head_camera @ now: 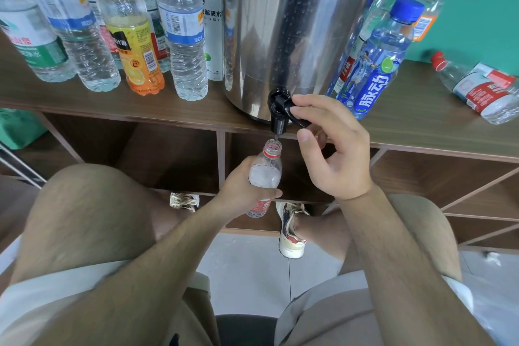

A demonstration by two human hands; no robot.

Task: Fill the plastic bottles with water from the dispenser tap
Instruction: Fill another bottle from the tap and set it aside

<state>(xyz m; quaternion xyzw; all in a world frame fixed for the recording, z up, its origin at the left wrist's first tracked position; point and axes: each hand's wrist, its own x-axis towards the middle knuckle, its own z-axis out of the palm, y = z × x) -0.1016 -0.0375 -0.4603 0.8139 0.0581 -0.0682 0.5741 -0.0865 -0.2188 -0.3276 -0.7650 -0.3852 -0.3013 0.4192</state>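
Note:
A steel water dispenser [295,22] stands on the wooden shelf top, its black tap [279,114] over the front edge. My left hand [241,191] grips a small clear bottle with a red label [265,174], uncapped, its mouth right under the spout. A thin stream of water runs into it and the water inside looks frothy near the shoulder. My right hand [334,149] pinches the tap's black lever with thumb and forefinger.
Several capped bottles [179,31] stand to the left of the dispenser, several more to its right, including a blue one [379,64]. One red-capped bottle [483,90] lies on its side at far right. Open shelf compartments [168,154] sit below; my knees and shoes are close to them.

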